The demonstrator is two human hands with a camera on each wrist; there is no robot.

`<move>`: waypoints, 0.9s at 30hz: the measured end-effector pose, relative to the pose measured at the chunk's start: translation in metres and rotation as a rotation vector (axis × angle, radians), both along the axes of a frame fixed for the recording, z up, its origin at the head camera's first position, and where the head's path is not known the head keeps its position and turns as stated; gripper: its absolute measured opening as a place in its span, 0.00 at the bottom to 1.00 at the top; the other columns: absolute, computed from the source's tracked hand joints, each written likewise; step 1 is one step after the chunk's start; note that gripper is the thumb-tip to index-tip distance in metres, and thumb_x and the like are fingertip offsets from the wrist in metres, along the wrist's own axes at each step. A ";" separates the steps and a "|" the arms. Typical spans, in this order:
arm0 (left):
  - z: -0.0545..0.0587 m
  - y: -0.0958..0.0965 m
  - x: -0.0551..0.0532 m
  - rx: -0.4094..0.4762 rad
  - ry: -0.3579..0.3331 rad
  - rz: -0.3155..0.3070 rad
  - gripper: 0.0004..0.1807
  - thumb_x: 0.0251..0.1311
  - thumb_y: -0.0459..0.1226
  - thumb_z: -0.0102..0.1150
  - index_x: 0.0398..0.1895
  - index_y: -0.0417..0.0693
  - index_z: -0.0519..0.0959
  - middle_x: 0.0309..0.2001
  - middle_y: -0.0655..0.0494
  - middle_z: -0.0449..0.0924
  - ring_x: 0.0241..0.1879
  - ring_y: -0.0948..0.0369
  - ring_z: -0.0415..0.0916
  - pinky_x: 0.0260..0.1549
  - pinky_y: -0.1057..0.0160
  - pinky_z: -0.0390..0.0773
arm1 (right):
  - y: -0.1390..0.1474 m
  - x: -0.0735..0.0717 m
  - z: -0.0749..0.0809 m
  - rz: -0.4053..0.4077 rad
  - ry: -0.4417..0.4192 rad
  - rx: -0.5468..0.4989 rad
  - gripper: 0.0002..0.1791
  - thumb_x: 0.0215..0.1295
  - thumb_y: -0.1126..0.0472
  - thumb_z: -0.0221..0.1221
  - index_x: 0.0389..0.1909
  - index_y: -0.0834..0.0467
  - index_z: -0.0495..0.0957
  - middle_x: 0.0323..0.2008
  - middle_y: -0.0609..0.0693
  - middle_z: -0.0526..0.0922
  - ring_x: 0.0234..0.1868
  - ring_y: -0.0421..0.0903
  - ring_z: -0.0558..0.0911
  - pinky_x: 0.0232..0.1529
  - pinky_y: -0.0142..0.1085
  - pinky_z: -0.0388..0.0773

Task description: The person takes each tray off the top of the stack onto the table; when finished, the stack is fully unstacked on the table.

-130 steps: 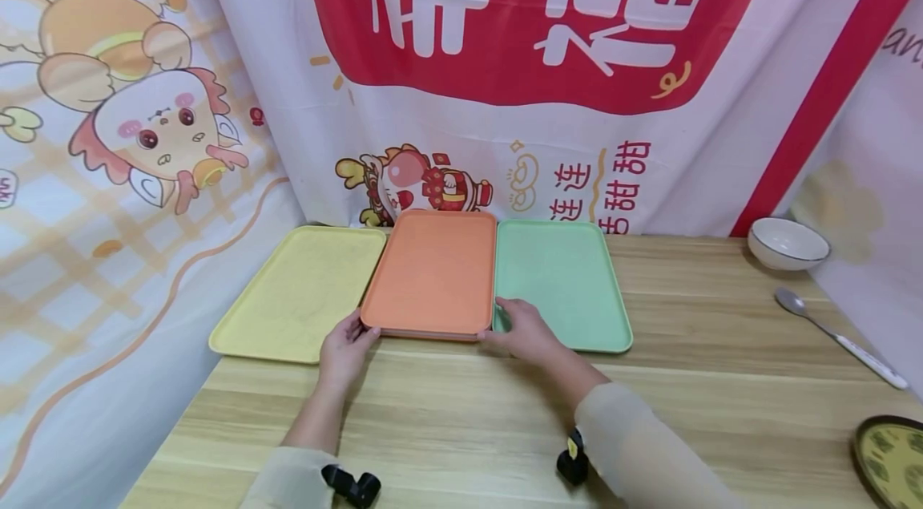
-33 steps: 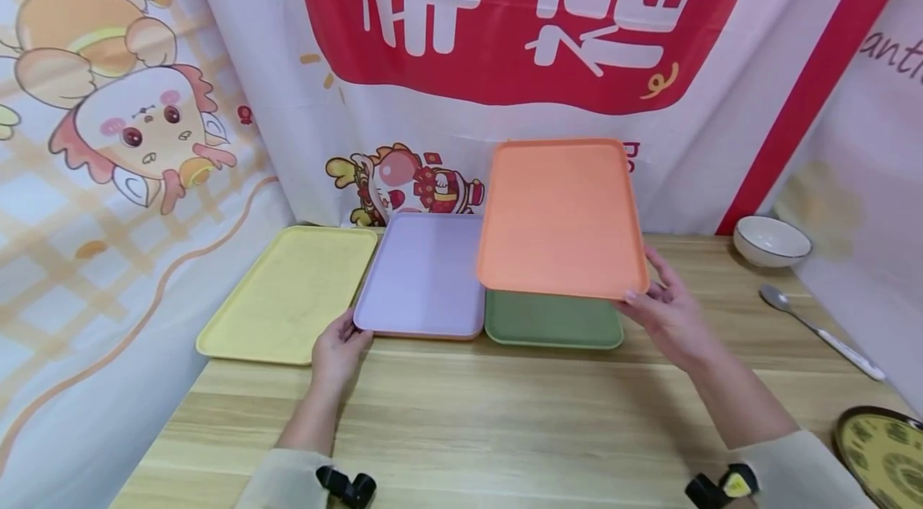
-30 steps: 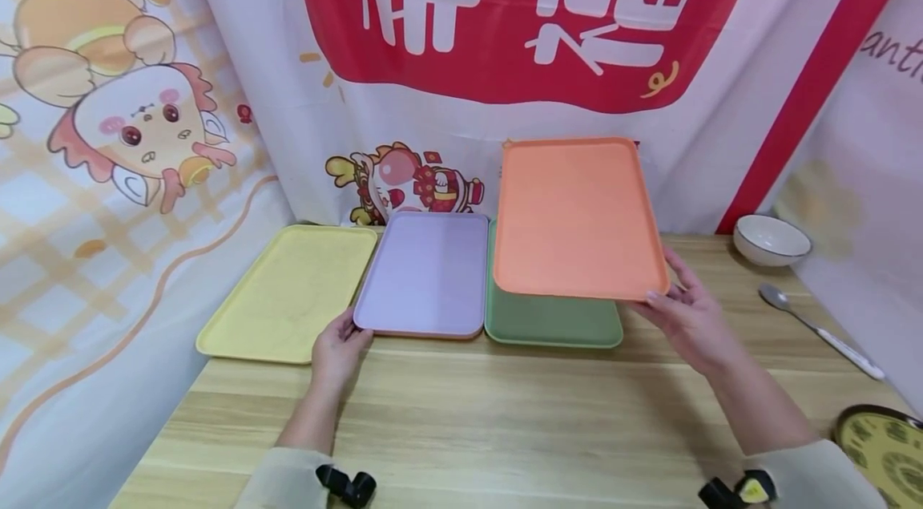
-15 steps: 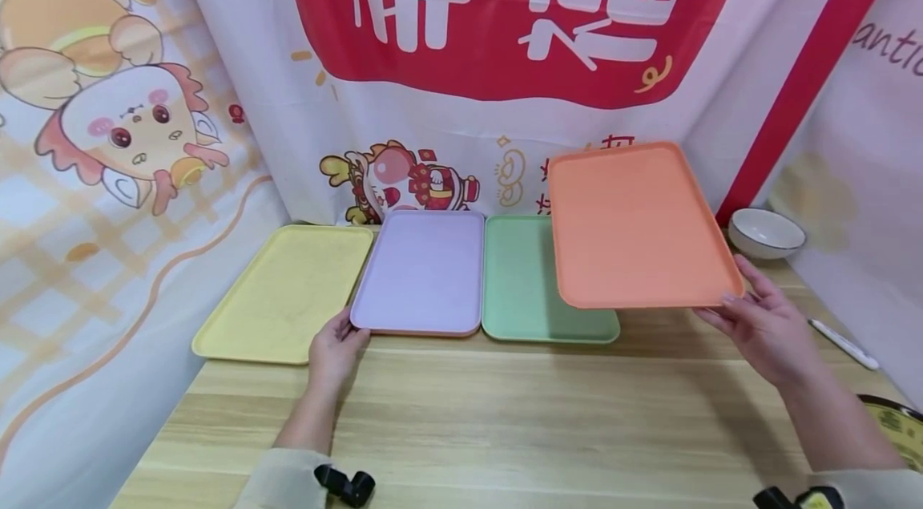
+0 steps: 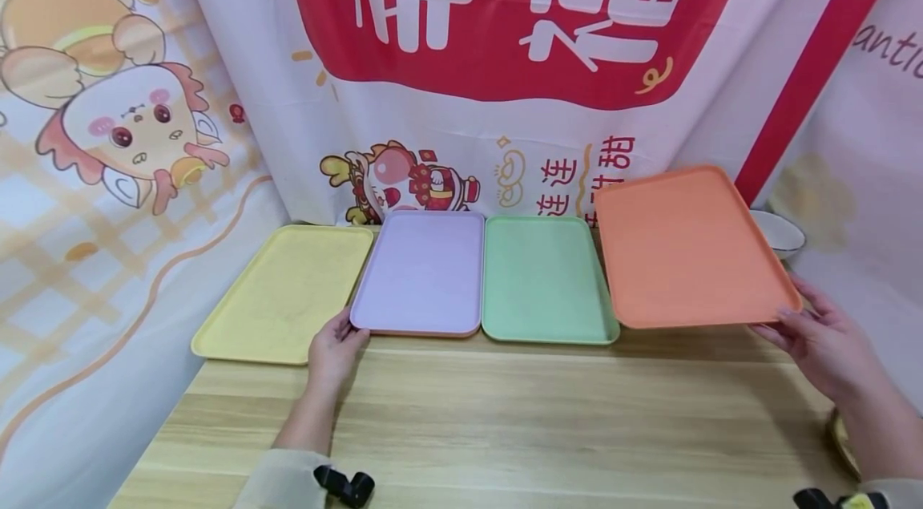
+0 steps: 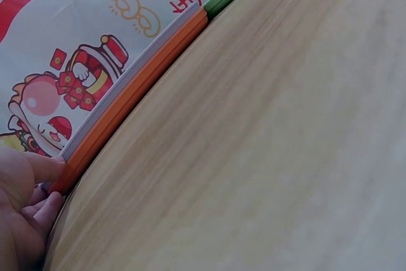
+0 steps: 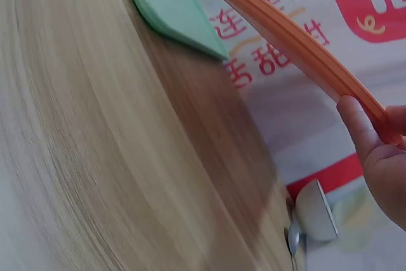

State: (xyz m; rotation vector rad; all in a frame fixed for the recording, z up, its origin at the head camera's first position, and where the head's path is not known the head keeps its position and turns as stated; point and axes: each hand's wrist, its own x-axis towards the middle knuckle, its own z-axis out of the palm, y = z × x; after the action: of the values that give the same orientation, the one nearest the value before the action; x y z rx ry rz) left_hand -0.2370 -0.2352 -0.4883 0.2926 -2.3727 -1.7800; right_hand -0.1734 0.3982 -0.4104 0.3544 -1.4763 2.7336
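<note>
- two forearms in pale sleeves reach forward over a light wooden worktop (image 5: 505, 429), seen from a camera on the person's head.
- the left hand (image 5: 333, 347) rests at the near left corner of a lilac tray (image 5: 421, 272); its fingers are curled against the tray's edge, with the thumb on the rim, grasping that corner.
- in the left wrist view the lilac tray (image 6: 120, 71) lies on top of another orange tray (image 6: 133, 96), whose rim shows just beneath it, and the fingertips (image 6: 47, 168) touch the corner of that stack.
- the right hand (image 5: 818, 337) grasps the near right corner of an orange tray (image 5: 688, 248), thumb on top and fingers under the rim.
- this orange tray is held up off the worktop, tilted, at the right end of the row; a shadow lies on the wood below it.
- a green tray (image 5: 544, 276) lies flat between the lilac tray and the lifted orange one, its left edge just beside the lilac tray.
- a yellow tray (image 5: 288, 292) lies flat at the far left, just beside the lilac tray.
- behind the lifted tray, a white bowl (image 5: 782, 232) is partly hidden by it.
- at the back hangs a cloth backdrop (image 5: 505, 92) with a large red panel, white characters and cartoon dragons.
</note>
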 end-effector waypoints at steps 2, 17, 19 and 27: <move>-0.001 0.000 0.000 -0.005 -0.001 0.001 0.32 0.62 0.26 0.58 0.68 0.25 0.61 0.67 0.28 0.64 0.68 0.40 0.65 0.67 0.51 0.69 | 0.007 0.000 -0.003 -0.039 -0.030 0.044 0.33 0.74 0.75 0.39 0.75 0.48 0.51 0.47 0.47 0.86 0.45 0.45 0.88 0.40 0.39 0.89; 0.001 0.001 0.001 -0.010 -0.009 0.001 0.31 0.62 0.25 0.57 0.68 0.24 0.61 0.67 0.27 0.64 0.68 0.39 0.64 0.67 0.51 0.69 | 0.038 -0.007 -0.027 0.046 -0.055 -0.004 0.39 0.73 0.79 0.36 0.76 0.42 0.46 0.45 0.52 0.87 0.43 0.50 0.88 0.42 0.38 0.89; 0.001 0.001 0.002 -0.017 -0.007 0.003 0.31 0.62 0.25 0.57 0.68 0.24 0.61 0.67 0.27 0.64 0.68 0.39 0.65 0.66 0.51 0.70 | 0.040 -0.008 -0.029 0.044 -0.056 0.006 0.33 0.73 0.79 0.37 0.71 0.47 0.55 0.45 0.51 0.87 0.43 0.50 0.88 0.42 0.38 0.88; 0.001 0.001 0.002 -0.020 -0.004 -0.004 0.31 0.63 0.26 0.56 0.68 0.25 0.60 0.66 0.27 0.64 0.68 0.39 0.64 0.67 0.50 0.69 | 0.045 -0.016 -0.037 0.128 -0.061 0.018 0.27 0.73 0.80 0.35 0.57 0.52 0.73 0.46 0.53 0.85 0.43 0.51 0.87 0.43 0.40 0.88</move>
State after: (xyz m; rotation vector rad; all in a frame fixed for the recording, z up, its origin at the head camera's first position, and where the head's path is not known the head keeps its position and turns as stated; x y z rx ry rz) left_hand -0.2349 -0.2342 -0.4871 0.2894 -2.3941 -1.7583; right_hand -0.1894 0.4434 -0.4479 0.3825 -1.5448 2.8557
